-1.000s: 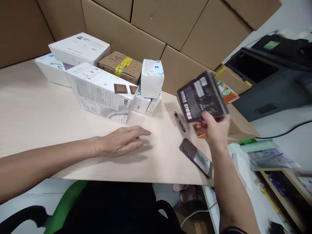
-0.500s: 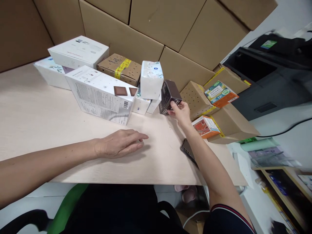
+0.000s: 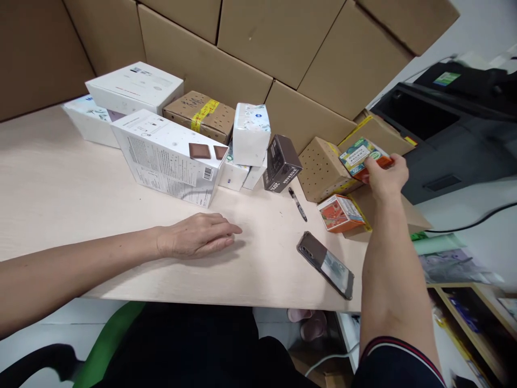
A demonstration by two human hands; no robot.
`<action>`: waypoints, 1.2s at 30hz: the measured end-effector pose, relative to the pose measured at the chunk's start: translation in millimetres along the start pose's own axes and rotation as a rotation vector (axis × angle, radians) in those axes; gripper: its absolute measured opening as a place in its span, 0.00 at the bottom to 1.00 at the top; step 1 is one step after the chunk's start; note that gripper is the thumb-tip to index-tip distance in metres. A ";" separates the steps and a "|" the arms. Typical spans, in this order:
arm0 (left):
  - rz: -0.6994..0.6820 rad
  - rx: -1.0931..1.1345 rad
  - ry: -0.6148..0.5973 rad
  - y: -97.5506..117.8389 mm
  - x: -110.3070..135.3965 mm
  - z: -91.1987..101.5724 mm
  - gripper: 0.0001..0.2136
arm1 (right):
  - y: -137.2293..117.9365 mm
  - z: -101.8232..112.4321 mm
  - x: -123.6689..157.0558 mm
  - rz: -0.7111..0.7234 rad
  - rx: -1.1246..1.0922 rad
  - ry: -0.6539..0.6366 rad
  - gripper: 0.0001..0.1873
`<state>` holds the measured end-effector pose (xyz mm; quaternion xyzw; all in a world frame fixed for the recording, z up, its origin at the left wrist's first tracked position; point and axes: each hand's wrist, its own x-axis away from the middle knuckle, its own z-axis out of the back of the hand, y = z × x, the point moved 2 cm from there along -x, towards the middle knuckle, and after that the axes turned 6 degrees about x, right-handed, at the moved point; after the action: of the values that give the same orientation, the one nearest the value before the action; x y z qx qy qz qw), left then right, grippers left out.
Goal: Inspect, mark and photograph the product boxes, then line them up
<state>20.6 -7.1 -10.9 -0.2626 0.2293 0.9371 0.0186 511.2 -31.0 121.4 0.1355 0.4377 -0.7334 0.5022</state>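
My right hand point(image 3: 385, 175) is at the far right, its thumb and fingers round a small blue, yellow and orange box point(image 3: 357, 157) that sits against the cardboard boxes. My left hand point(image 3: 202, 235) lies on the table point(image 3: 258, 258), fingers stretched out and holding nothing. Upright beside a white tissue pack point(image 3: 251, 134) stands a dark brown box point(image 3: 281, 164), with no hand on it. Below my right hand an orange and white box point(image 3: 340, 214) rests by an opened cardboard box point(image 3: 406, 211).
A pen point(image 3: 298, 205) and a phone point(image 3: 326, 265) lie on the table's right part. Large white boxes point(image 3: 169, 156) and a taped brown carton point(image 3: 200, 115) stand at the back left. Stacked cardboard point(image 3: 283, 43) walls the rear. A black machine point(image 3: 448, 145) stands on the right.
My right hand has let go of the dark brown box and moved right onto the small blue and orange box. The pen and whole phone now show. My left hand has barely moved.
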 end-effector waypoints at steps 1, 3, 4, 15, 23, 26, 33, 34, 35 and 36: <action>0.007 0.003 0.001 0.0 -0.1 0.3 0.16 | -5.1 1.5 6.7 -0.095 -0.080 0.096 0.20; 0.024 0.022 0.010 0.6 -0.5 0.6 0.16 | -24.3 8.3 31.0 -0.297 -0.271 0.318 0.20; 0.045 0.045 0.019 1.1 -0.8 0.6 0.16 | -39.0 11.3 47.1 -0.329 -0.412 0.325 0.19; 0.440 0.979 0.276 -9.6 -5.4 -18.5 0.37 | -174.7 -37.2 246.1 -0.586 -0.914 -0.647 0.34; 0.562 1.028 0.364 -11.4 -10.0 -12.6 0.40 | -150.1 -84.9 262.7 -0.437 -0.986 -0.833 0.42; 0.552 0.977 0.361 -7.8 -8.7 -11.8 0.43 | -144.8 -80.9 258.2 -0.408 -0.957 -0.907 0.39; 0.574 0.912 0.380 -15.3 -0.8 -17.8 0.39 | -138.9 -80.4 254.7 -0.449 -0.836 -0.930 0.31; 0.569 0.911 0.373 -15.4 -0.9 -17.9 0.40 | -138.9 -81.4 254.7 -0.476 -0.834 -0.908 0.29; 0.562 0.903 0.366 -14.6 -1.5 -17.4 0.41 | -139.3 -82.3 254.6 -0.505 -0.835 -0.892 0.28; 0.553 0.891 0.351 -12.9 -2.9 -16.6 0.43 | -140.0 -83.1 254.3 -0.534 -0.834 -0.882 0.28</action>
<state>33.1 -2.6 -27.4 -0.3116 0.6636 0.6616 -0.1576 254.7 -107.8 -18.3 -0.4963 0.4569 -0.5885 0.4457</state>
